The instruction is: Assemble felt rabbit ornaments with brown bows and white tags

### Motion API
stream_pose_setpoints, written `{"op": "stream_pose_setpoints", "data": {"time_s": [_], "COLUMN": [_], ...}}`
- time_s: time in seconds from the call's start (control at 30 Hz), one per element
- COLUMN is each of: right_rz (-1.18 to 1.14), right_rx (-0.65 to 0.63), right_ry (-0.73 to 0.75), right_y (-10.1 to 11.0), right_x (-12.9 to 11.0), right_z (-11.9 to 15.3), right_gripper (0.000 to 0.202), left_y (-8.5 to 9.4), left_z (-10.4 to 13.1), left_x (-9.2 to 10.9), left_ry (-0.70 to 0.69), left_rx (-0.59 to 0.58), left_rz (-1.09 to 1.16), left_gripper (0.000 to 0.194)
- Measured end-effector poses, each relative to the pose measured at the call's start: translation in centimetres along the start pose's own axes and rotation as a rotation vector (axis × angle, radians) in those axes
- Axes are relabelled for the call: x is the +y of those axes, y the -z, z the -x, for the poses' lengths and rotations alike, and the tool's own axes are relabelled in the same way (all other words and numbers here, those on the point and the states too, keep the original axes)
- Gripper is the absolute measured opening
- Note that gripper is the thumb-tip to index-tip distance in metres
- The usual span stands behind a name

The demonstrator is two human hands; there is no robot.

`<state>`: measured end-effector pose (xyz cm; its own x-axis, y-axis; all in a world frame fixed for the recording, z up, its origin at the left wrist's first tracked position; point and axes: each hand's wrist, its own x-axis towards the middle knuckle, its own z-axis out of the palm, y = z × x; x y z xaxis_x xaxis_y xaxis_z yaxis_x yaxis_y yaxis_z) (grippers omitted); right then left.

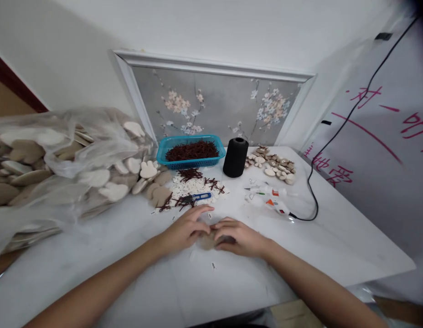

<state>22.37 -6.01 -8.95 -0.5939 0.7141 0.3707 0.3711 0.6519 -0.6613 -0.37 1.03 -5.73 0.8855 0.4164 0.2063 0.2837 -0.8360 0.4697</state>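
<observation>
Low over the table in front of me, a beige bunny-head felt piece (207,242) is between my two hands, blurred and partly covered by fingers. My left hand (184,231) is at its left edge, thumb against it and index finger stretched out above. On the other side, the curled fingers and thumb of my right hand (241,238) close on the piece. Just beyond the hands lie blue-handled thread snips (202,196), brown ribbon bows (189,174) and a spread of small white labels (189,186). A loose label (213,265) lies nearer me.
A clear plastic bag (71,182) of felt pieces fills the left side. Behind stand a blue basket (160,157) of brown bows and a black thread cone (235,157). Assembled pieces (280,168) are piled back right, near a white glue gun (276,205) with a black cord (309,182).
</observation>
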Motion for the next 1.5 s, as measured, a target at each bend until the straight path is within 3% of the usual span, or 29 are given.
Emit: {"op": "stream_pose_setpoints", "data": {"time_s": [0.2,0.33,0.53,0.77,0.9,1.1,1.3,1.43,1.5], "right_rz": [0.076,0.102,0.146,0.176,0.156,0.141,0.251,0.45,0.545], "right_rx": [0.093,0.115,0.207,0.235,0.261,0.223,0.177,0.097,0.053], "right_ry": [-0.133,-0.123,-0.07,-0.066,-0.068,-0.083,-0.024,-0.01,0.015], "right_y": [-0.2,-0.4,-1.3,-1.6,-1.7,-1.6,-1.7,-2.3,-2.7], "right_x": [0.2,0.1,0.4,-0.1,-0.1,-0.1,-0.9,-1.2,-1.2], "right_z": [0.1,0.3,0.4,0.4,0.3,0.3,-0.3,-0.7,-0.8], "right_gripper": [0.013,0.012,0.012,0.011,0.01,0.009,0.017,0.021,0.02], "left_y": [-0.6,-1.4,-1.9,-1.1,-0.5,-0.6,-0.8,-0.8,-0.9], "left_z": [-0.1,0.0,0.4,0.8,1.5,3.0,3.0,3.4,4.2], "left_x": [2.1,2.3,2.8,2.5,1.6,0.7,0.2,1.8,3.5], "left_ry": [-0.08,-0.056,0.081,0.23,0.257,0.299,0.28,0.258,0.166], "left_rx": [-0.014,0.01,0.071,-0.013,0.015,0.045,0.051,0.111,0.146], "left_rz": [-0.087,-0.099,-0.128,-0.143,-0.111,-0.093,-0.11,-0.197,-0.223], "left_gripper": [0.022,0.021,0.018,0.018,0.017,0.019,0.02,0.013,0.016]}}
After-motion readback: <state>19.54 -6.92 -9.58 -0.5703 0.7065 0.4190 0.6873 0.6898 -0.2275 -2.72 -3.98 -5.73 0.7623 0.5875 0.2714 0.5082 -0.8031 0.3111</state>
